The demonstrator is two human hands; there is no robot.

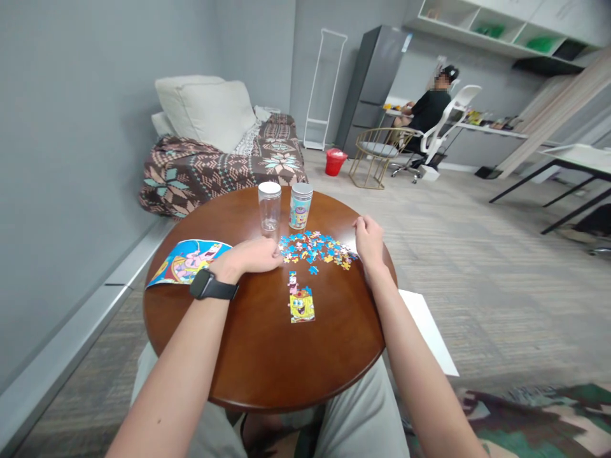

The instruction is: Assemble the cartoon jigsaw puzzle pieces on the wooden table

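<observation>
- Your left hand (255, 256) curls at the left edge of the loose puzzle pieces (315, 247); its fingertips are hidden, so I cannot tell its grip.
- Your right hand (370, 240) curls near their right end; its grip I cannot tell either.
- The pieces lie on the counter (267, 362), beyond the joined section (301, 306).
- Your watch (213, 284) and left hand partly hide the picture sheet (184, 261).

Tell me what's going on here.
On a round table, the left hand is at the left edge of loose puzzle pieces; the right hand is curled near their right edge. Whether either holds a piece can't be made out. A joined section lies on the near side, a picture sheet to the left, and a clear jar and printed can stand behind.
</observation>
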